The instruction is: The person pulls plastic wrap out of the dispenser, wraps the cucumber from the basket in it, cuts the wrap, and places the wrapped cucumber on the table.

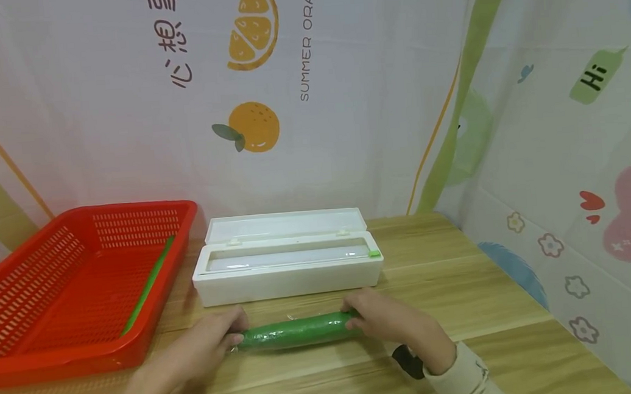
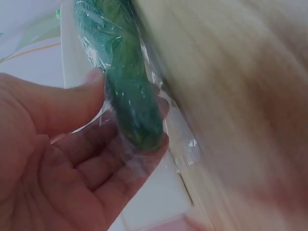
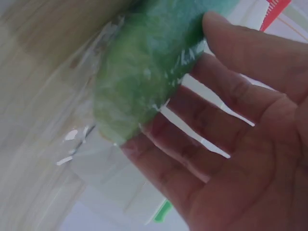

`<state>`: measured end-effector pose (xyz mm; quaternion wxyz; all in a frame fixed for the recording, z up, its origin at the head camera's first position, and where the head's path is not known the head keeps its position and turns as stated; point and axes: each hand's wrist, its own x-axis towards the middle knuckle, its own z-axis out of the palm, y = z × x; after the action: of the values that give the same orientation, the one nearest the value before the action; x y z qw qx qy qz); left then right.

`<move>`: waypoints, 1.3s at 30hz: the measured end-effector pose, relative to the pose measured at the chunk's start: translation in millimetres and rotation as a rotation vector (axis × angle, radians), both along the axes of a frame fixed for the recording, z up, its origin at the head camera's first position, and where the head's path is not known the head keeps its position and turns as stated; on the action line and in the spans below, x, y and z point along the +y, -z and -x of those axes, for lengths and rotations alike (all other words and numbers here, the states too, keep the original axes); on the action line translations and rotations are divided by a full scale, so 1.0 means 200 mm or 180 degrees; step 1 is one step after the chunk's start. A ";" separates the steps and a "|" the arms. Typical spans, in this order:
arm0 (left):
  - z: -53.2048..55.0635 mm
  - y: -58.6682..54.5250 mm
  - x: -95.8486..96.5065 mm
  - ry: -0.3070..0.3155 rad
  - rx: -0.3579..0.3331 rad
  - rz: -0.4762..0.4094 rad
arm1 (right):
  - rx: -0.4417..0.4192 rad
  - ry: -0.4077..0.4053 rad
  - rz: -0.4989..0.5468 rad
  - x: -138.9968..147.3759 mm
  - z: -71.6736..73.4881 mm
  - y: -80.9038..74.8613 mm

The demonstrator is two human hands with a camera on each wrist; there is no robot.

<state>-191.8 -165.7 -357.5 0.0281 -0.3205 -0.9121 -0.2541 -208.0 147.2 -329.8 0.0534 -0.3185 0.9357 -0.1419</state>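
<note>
a: head view?
b: the cucumber (image 1: 297, 331) lies in front of the white box (image 1: 288, 281), each end pinched: one by the left hand (image 1: 211, 337), one by the right hand (image 1: 387, 317). the red basket (image 1: 91, 286) stands left of the box.
a: left wrist?
b: the left hand pinches its end, with clear film (image 2: 191, 144) crinkled alongside.
a: right wrist?
b: the right hand grips the other end, though blur makes fingertip contact hard to judge.
</note>
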 end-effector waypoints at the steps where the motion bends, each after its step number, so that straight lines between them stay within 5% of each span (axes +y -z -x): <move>1: 0.00 0.00 0.00 -0.0016 -0.0005 -0.0008 | 0.0044 0.0010 -0.0042 0.00 -0.01 0.00; 15: -0.03 0.01 0.04 -0.0596 0.0215 0.0505 | 0.0268 0.0144 -0.0471 -0.03 0.00 0.05; 25: -0.02 0.02 0.05 -0.0625 0.0341 0.0542 | 0.0060 0.0172 -0.0010 0.00 0.01 0.06; 39: 0.00 0.01 0.03 -0.0675 0.0302 0.0354 | -0.0027 0.0299 -0.0087 -0.01 -0.01 0.04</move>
<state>-192.1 -159.8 -360.3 0.0802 -0.2350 -0.9512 -0.1832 -206.9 144.4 -338.1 0.0550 -0.2729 0.9512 -0.1328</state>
